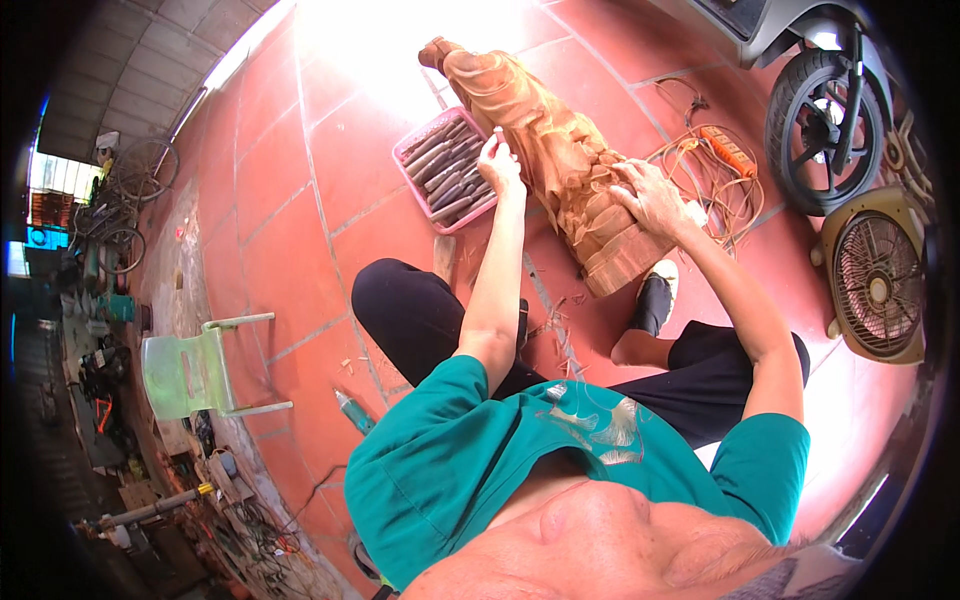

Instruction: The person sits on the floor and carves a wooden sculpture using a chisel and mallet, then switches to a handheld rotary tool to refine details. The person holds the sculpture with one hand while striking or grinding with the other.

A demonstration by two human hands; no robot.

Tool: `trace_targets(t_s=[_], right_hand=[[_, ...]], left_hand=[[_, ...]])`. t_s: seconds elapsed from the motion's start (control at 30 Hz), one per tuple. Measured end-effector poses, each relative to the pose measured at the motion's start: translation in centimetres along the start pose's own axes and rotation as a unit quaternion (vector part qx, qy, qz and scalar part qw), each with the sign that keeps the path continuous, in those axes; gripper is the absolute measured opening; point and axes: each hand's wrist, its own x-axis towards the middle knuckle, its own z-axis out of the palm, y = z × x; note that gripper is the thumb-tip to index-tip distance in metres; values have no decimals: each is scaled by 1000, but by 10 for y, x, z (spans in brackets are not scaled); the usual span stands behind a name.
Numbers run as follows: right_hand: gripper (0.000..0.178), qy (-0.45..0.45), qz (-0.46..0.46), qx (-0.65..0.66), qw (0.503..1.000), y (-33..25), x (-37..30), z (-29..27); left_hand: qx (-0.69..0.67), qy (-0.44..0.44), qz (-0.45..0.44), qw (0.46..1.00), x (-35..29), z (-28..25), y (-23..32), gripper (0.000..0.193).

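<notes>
- Holding what in the left hand (500,165)?
- Pinching a pale stub (499,133) in bent fingers, near the basket (418,190) of tools (445,170); too small to tell its kind.
- And with the right hand (652,198)?
- Touching the carving (560,140) toward its blocky end, fingers loosely spread over the surface.
- Lying where?
- Slantwise on red tiles (340,150), between that basket and an orange power strip (728,152).

Worn on the head, the one fisheye camera looked steeply down and forward, close over the teal T-shirt (450,480) and farther from the carved wooden statue (548,130), taking in the red-tiled floor (270,290) out to a dark, curved rim.
</notes>
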Motion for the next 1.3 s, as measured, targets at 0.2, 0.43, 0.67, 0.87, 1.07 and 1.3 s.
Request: trace_targets(t_s=[0.2, 0.43, 0.67, 0.87, 1.07, 1.3], right_hand=[[53, -5, -6, -4, 1000, -14, 5, -1], [52, -8, 9, -7, 1000, -1, -1, 0], [53, -8, -1, -8, 1000, -6, 1, 0], [55, -28, 18, -4, 999, -7, 0, -4], [55, -25, 25, 8, 999, -7, 1, -5], [55, -24, 20, 8, 999, -11, -1, -4]], left_hand=[[183, -25, 299, 936, 14, 2, -39, 30], [9, 26, 50, 998, 6, 0, -15, 32], [216, -50, 263, 939, 14, 0, -38, 29], [128, -21, 149, 980, -7, 5, -17, 28], [177, -11, 272, 946, -14, 16, -10, 27], [412, -122, 421, 799, -31, 28, 31, 27]])
